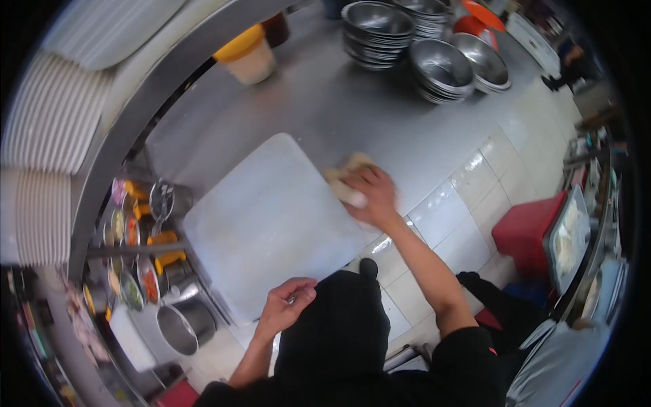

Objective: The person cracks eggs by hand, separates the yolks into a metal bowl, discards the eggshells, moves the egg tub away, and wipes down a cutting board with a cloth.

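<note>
A pale tan cloth [352, 178] is bunched under my right hand [371, 197], which presses it down at the right edge of a white cutting board [271, 217]. This hand is slightly blurred, and its fingers are closed over the cloth. My left hand [288, 306] is by the near edge of the board. Its fingers are curled in toward the thumb; what lies inside them, if anything, does not show clearly. The board lies flat and bare at the front of a steel counter [224, 122].
Stacked metal bowls [380, 34] stand at the back right. A yellow-lidded tub [247, 57] sits near the shelf of white plates [54, 115]. Food containers [139, 278] line the left side. A red bin [529, 224] is on the right, with another person's sleeve [563, 366] below.
</note>
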A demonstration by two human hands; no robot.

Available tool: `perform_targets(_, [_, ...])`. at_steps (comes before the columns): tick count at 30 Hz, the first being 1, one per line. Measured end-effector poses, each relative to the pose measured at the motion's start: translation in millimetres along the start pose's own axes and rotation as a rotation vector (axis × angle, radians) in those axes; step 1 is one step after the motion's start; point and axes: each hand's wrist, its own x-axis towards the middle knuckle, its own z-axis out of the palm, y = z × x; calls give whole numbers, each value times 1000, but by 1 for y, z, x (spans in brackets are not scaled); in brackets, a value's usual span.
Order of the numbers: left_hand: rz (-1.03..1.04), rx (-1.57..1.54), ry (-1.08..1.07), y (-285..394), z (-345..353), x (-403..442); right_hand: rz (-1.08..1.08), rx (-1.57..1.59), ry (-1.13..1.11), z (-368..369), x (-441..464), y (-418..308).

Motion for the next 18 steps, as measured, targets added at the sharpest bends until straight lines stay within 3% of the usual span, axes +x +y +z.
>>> perform_targets(3, [-82,141,51,-13,-5,-30,-64,-15,-68,-63,-63,5])
perform_targets(5, [-143,295,110,-15,-6,-55,187,23,-106,-96,-73,10])
perform_targets(7, [-163,425,160,-32,-8,-79,509,312,70,-98,-48,26])
perform_targets(9, [-174,413,305,-52,-1,-100,545,410,171,-84,-5,22])
perform_targets(13, [-182,324,549,-76,22,-136,130,128,32,36,99,-33])
perform_targets(16, [-265,107,626,-66,38,-162,-3,-179,-85,117,98,-113])
perform_targets(17, [-238,-94,665,-80,41,-169,-65,-27,-54,146,84,-133])
perform_targets(18, [-219,-309,691,-92,51,-175,-128,67,-182,163,56,-164])
